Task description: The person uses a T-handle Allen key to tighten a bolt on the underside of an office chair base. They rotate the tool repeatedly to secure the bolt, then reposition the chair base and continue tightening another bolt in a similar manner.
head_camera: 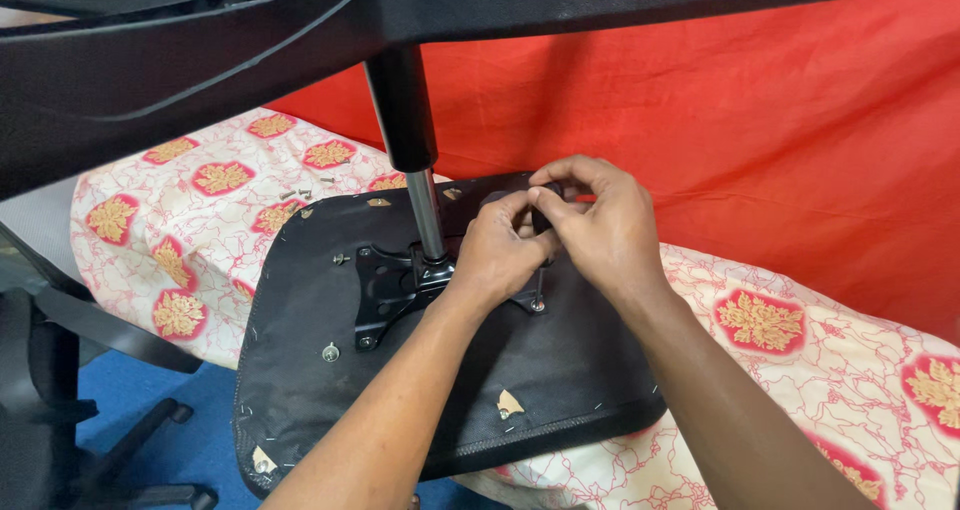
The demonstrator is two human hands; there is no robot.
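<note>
Seat underside (pixel 480 370) already carries its mounting plate (pixel 385 285); both hands (pixel 550 230) pinch something small, perhaps a screw (spares (pixel 298 194) lie far left).

I am seeing two bare forearms coming into view from the bottom edge, both uncovered all the way up to where the picture is cutting them off. No sleeve is showing on either arm. The left hand (pixel 497 253) is wearing nothing: no glove, ring or wrist strap is showing on the side facing me. The right hand (pixel 600 228) is likewise bare, with no glove, watch or band showing at the wrist. The fingernails I am able to make out are looking short and unpainted. I am noticing fine dark hair running along the forearms. Nothing else of the body is showing in view.
</note>
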